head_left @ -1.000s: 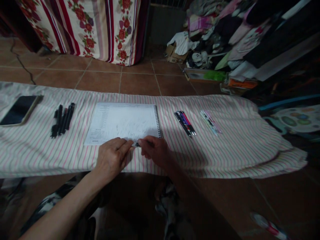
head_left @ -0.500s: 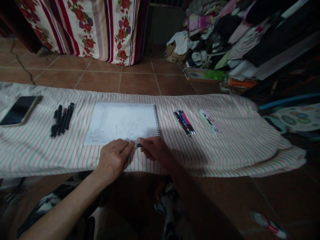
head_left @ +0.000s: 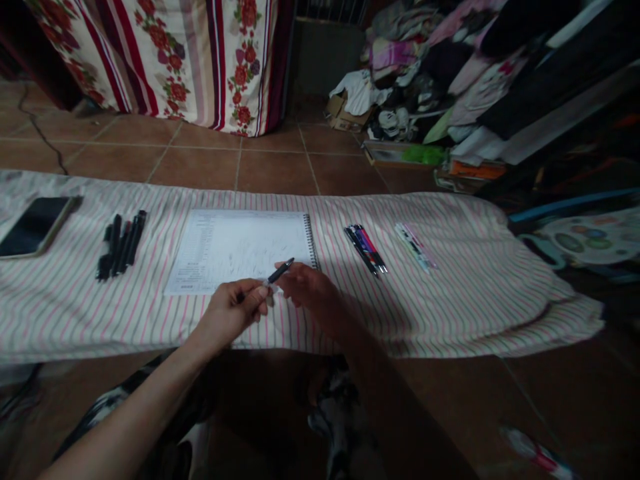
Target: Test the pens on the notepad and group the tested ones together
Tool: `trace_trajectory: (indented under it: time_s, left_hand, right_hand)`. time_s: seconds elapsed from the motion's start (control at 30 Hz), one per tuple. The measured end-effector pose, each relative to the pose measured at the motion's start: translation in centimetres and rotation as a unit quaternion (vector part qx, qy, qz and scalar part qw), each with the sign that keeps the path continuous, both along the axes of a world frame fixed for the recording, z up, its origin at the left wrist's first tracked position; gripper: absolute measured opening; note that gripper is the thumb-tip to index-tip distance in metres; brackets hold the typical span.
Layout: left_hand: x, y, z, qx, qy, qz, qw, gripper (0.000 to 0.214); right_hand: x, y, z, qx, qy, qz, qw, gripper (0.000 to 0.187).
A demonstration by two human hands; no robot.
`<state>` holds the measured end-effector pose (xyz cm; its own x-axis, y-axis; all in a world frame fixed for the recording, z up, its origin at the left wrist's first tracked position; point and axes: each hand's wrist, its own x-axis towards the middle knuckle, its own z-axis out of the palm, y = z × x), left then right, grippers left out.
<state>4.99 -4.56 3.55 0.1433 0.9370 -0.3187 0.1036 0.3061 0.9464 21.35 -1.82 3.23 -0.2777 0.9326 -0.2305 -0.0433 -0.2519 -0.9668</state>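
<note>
My left hand (head_left: 233, 313) is closed around a dark pen (head_left: 279, 271), whose free end points up and to the right over the near edge of a spiral notebook (head_left: 240, 248). My right hand (head_left: 310, 293) hovers just right of the pen with its fingers curled. What it holds, if anything, is hidden. The notebook lies open on a striped cloth (head_left: 475, 293) with faint scribbles on its page.
Several black pens (head_left: 121, 243) lie left of the notebook, and a phone (head_left: 34, 225) sits further left. A bundle of coloured pens (head_left: 366, 247) and a pale pen (head_left: 415, 246) lie to the right. Beyond are tiled floor, a floral drape (head_left: 165, 60) and piled clothes (head_left: 425, 73).
The two hands were pinched together on the pen at the notebook's near edge. Now they have parted, and the left hand holds the pen lifted and tilted up to the right.
</note>
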Motion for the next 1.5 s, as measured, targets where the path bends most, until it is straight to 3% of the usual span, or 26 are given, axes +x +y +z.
trace_trajectory:
  time_s: [0.27, 0.43, 0.67, 0.73, 0.83, 0.9, 1.1, 1.27, 1.4, 1.5]
  left_hand:
    - [0.2, 0.1, 1.0, -0.036, -0.081, -0.052, 0.995, 0.036]
    - [0.6, 0.0, 0.2, -0.019, -0.073, 0.004, 0.997, 0.032]
    - [1.4, 0.0, -0.5, -0.024, -0.108, 0.05, 0.993, 0.027]
    - [1.4, 0.1, -0.2, -0.031, -0.129, 0.043, 0.99, 0.028]
    - [1.2, 0.4, 0.2, -0.035, -0.153, 0.036, 0.987, 0.032]
    - [1.0, 0.5, 0.3, -0.035, -0.166, 0.034, 0.985, 0.031]
    - [0.8, 0.4, 0.2, -0.048, -0.176, 0.028, 0.983, 0.025]
    - [0.9, 0.4, 0.3, -0.035, -0.16, 0.043, 0.986, 0.023]
    - [0.9, 0.5, 0.4, -0.027, -0.162, 0.024, 0.986, 0.025]
    - [0.8, 0.7, 0.3, -0.035, -0.193, 0.021, 0.98, 0.027]
  right_hand:
    - [-0.8, -0.3, 0.0, -0.049, 0.081, -0.033, 0.995, 0.03]
    - [-1.6, -0.1, -0.4, 0.0, -0.019, -0.086, 0.996, 0.021]
    - [-1.9, -0.2, -0.9, 0.075, -0.165, -0.108, 0.978, 0.033]
    - [-1.9, -0.1, -0.9, 0.058, -0.109, -0.091, 0.988, 0.038]
    - [-1.7, -0.1, -0.7, -0.002, 0.057, -0.063, 0.996, 0.051]
    - [-1.6, 0.0, -0.5, -0.012, 0.099, -0.057, 0.993, 0.047]
    - [-1.6, 0.5, -0.8, -0.032, 0.132, -0.085, 0.987, 0.027]
    - [-2.2, 0.9, -1.9, 0.011, 0.132, -0.113, 0.985, 0.019]
    - [-2.4, 0.8, -2.2, 0.021, 0.109, -0.088, 0.99, 0.027]
    - [-2.3, 0.5, -1.6, -0.009, 0.138, -0.044, 0.989, 0.044]
